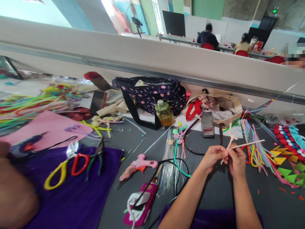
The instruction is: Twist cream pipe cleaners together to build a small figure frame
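Observation:
My left hand point(215, 158) and my right hand point(237, 160) meet over the grey table, fingertips pinched close together. Between them is a cream pipe cleaner point(230, 138), with a twisted part standing up above the fingers. One straight length of it points right, and a short end pokes out below my left fingers. The fingers hide where the pieces join. Just right of my right hand lie red and yellow scissors handles point(256, 157) among a bundle of pastel pipe cleaners point(258, 140). Left of my left hand, a teal pipe cleaner stem point(175, 156) carries a small flower shape.
A pink glue gun point(139, 163), clear glue sticks point(165, 178) and a power strip on a magenta box point(147, 198) lie to the left. Behind stand a bottle point(164, 114) and a patterned bag point(152, 92). Another person's arm point(16, 190) reaches in at far left near scissors point(63, 168).

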